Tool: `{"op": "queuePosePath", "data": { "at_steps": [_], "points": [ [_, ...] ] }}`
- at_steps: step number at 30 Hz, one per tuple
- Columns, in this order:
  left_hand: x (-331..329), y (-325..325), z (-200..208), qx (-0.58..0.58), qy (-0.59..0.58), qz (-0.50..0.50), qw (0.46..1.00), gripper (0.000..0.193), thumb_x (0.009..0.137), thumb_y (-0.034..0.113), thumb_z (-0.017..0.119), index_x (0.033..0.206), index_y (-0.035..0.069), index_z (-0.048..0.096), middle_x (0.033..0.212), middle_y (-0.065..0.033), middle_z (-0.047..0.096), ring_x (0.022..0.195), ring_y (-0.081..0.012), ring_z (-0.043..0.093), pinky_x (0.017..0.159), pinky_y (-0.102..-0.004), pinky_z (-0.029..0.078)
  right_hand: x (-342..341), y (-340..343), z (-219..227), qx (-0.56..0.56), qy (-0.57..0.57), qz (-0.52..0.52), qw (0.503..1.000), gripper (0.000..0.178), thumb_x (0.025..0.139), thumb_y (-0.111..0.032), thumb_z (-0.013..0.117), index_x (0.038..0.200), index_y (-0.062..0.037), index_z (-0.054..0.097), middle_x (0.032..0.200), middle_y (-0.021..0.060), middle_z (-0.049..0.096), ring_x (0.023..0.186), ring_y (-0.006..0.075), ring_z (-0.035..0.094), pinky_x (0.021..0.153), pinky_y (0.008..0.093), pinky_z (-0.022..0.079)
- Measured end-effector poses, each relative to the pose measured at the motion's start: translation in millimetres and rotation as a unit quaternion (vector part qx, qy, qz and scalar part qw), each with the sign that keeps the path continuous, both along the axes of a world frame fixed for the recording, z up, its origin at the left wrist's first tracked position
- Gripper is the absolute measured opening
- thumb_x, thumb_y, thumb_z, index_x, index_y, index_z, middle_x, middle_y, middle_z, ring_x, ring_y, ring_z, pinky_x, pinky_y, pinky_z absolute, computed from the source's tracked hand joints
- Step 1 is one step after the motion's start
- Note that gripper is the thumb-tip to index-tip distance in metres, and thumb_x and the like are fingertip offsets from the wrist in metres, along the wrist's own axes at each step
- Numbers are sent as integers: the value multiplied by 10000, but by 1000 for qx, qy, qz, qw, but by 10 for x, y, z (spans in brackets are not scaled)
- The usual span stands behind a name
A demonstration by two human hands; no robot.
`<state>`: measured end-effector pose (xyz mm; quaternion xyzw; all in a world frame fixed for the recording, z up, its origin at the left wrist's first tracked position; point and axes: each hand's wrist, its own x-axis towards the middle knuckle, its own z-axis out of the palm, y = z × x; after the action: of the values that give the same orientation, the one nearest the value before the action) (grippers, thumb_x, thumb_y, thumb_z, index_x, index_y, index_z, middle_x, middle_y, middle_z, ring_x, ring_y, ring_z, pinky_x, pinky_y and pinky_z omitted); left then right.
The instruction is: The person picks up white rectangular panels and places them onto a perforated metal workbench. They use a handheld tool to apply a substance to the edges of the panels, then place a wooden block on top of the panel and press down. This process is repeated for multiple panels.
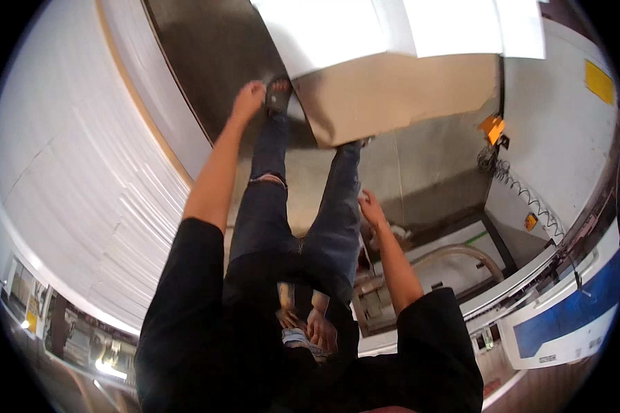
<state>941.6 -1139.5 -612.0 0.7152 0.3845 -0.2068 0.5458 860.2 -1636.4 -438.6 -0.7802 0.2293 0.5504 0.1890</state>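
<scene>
My left hand is stretched far forward with its fingers curled and nothing visible in it. It hangs beside the edge of a huge white paper roll and close to my left foot. My right hand is held lower with its fingers apart and empty, just right of my jeans-clad right leg. Both arms come out of short black sleeves.
A brown pallet-like stack topped with white sheets lies ahead of my feet on the grey floor. On the right stand a white machine with a blue panel, a coiled cable and yellow tags.
</scene>
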Motion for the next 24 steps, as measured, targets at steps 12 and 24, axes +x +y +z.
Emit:
{"op": "queuePosePath", "data": {
  "at_steps": [12,24],
  "points": [
    [610,-861,-1916,14,3,275,961,718,958,554,661,1368,-27,563,1324,-198,621,1206,-292,594,1019,-417,454,627,29,-95,-76,-43,164,983,475,904,-378,636,1308,-129,644,1348,198,583,1188,410,601,982,497,510],
    [724,-1265,-1578,20,-42,392,919,597,1021,451,614,1342,-49,562,1305,-185,621,1167,-279,592,989,-394,460,574,-119,-114,-78,-19,132,988,464,883,-349,640,1287,-121,638,1366,181,564,1223,400,574,1014,506,485]
  ]
}}
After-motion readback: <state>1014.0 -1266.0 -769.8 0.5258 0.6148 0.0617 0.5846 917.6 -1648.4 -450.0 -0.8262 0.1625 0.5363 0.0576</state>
